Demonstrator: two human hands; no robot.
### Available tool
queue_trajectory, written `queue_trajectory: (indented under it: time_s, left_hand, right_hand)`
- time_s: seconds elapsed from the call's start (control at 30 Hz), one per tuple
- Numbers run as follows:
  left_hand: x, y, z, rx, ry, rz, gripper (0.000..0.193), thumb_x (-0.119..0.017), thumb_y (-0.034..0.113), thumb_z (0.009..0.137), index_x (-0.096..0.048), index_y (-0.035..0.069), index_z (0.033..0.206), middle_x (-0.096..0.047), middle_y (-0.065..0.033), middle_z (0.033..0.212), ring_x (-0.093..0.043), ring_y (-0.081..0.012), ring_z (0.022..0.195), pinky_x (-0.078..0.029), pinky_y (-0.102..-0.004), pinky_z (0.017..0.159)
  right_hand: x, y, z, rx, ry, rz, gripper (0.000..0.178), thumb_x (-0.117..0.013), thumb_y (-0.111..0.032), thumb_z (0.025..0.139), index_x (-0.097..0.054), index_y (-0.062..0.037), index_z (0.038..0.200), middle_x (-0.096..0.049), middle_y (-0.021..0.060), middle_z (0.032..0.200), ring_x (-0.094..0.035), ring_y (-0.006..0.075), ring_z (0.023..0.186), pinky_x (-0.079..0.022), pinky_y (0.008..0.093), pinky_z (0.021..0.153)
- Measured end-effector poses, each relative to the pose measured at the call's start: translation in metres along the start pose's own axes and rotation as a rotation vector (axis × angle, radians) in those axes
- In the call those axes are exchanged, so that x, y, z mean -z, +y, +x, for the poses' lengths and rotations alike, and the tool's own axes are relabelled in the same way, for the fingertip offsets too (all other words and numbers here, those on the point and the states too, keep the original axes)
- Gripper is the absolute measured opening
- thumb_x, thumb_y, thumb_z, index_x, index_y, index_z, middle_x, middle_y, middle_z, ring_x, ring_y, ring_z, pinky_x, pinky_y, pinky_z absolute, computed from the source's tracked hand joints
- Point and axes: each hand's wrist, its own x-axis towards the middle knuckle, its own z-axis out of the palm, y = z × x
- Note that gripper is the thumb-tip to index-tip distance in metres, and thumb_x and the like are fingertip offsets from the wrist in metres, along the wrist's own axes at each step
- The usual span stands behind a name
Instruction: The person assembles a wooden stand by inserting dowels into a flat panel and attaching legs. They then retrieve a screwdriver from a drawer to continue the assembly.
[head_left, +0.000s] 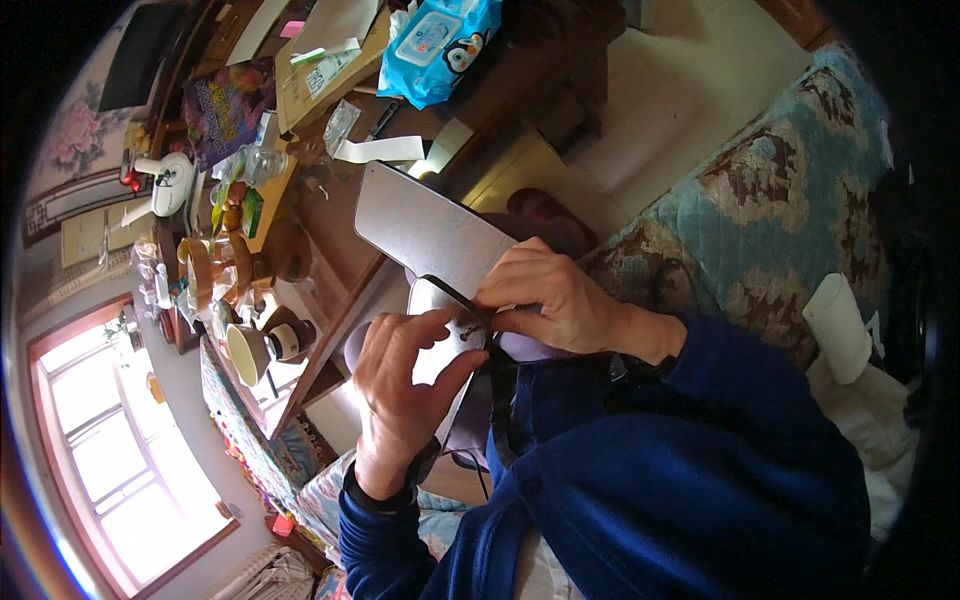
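A flat silver-grey panel [430, 215] with rounded corners and a dark rim lies over my lap. Just below it is a smaller, brighter silver piece [428, 298], edged by a dark strip [447, 292]. My left hand [400, 375] is closed in a pinch, thumb and forefinger at the end of the smaller piece, where small dark spots show. My right hand [555, 300] has its fingers bent and pressed together on the dark strip, beside the lower corner of the large panel. Fingers hide how the two pieces meet.
A dark wooden table [335, 225] at the upper left carries a blue wipes pack [435, 50], papers and a clear bottle [262, 163]. A cream cup [247, 352] stands left of my hands. A patterned quilted cover [740, 190] lies at the right. A window [115, 440] is at the far left.
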Motion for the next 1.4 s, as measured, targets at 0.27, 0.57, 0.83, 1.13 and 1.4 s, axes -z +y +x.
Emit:
queue_trajectory:
  time_s: [0.27, 0.57, 0.83, 1.13, 1.4]
  left_hand:
    - [-0.004, 0.002, -0.003, -0.042, 0.025, 0.056, 0.017, -0.081, 0.004, 0.077, -0.07, 0.002, 0.09, -0.065, -0.01, 0.079, -0.061, -0.0277, 0.072, -0.05, -0.0373, 0.065]
    - [0.009, -0.039, -0.017, -0.039, 0.061, -0.111, 0.047, -0.088, 0.023, 0.075, -0.069, 0.003, 0.113, -0.069, -0.0112, 0.098, -0.064, -0.0283, 0.084, -0.054, -0.0379, 0.074]
    - [-0.01, -0.145, -0.154, 0.733, 0.382, -0.488, 0.034, -0.055, 0.022, 0.105, -0.065, 0.0, 0.129, -0.07, -0.0095, 0.108, -0.064, -0.0153, 0.097, -0.051, -0.028, 0.087]
    - [-0.062, -0.145, -0.238, 0.854, 0.778, -0.927, 0.055, -0.04, 0.044, 0.111, -0.061, -0.001, 0.133, -0.069, -0.0072, 0.107, -0.06, -0.011, 0.092, -0.048, -0.0258, 0.085]
    - [-0.057, -0.154, -0.216, 0.674, 0.986, -1.144, 0.068, -0.031, 0.055, 0.11, -0.055, -0.002, 0.139, -0.068, -0.0084, 0.121, -0.063, -0.0127, 0.099, -0.049, -0.0279, 0.085]
  right_hand:
    - [-0.001, -0.003, 0.002, -0.013, -0.02, -0.022, 0.027, -0.079, -0.003, 0.075, -0.072, -0.0019, 0.102, -0.073, 0.0096, 0.101, -0.067, 0.0271, 0.098, -0.045, 0.0398, 0.091]
    - [0.015, 0.013, 0.007, -0.127, 0.024, 0.044, 0.031, -0.076, -0.02, 0.088, -0.071, -0.0058, 0.115, -0.071, 0.0083, 0.112, -0.065, 0.0217, 0.103, -0.047, 0.037, 0.091]
    - [0.008, 0.085, 0.032, -0.717, -0.136, 0.254, 0.044, -0.066, -0.029, 0.101, -0.062, 0.0077, 0.125, -0.069, 0.0134, 0.116, -0.064, 0.0157, 0.101, -0.053, 0.0311, 0.086]
    - [-0.006, 0.08, 0.038, -0.743, -0.168, 0.413, 0.031, -0.057, -0.024, 0.106, -0.069, 0.0033, 0.112, -0.07, 0.0032, 0.098, -0.063, 0.0088, 0.083, -0.052, 0.0253, 0.071]
    - [-0.008, 0.015, 0.102, -0.776, 0.058, 0.349, 0.027, -0.067, -0.018, 0.095, -0.069, 0.0044, 0.11, -0.07, 0.0054, 0.102, -0.064, 0.0119, 0.089, -0.053, 0.0297, 0.078]
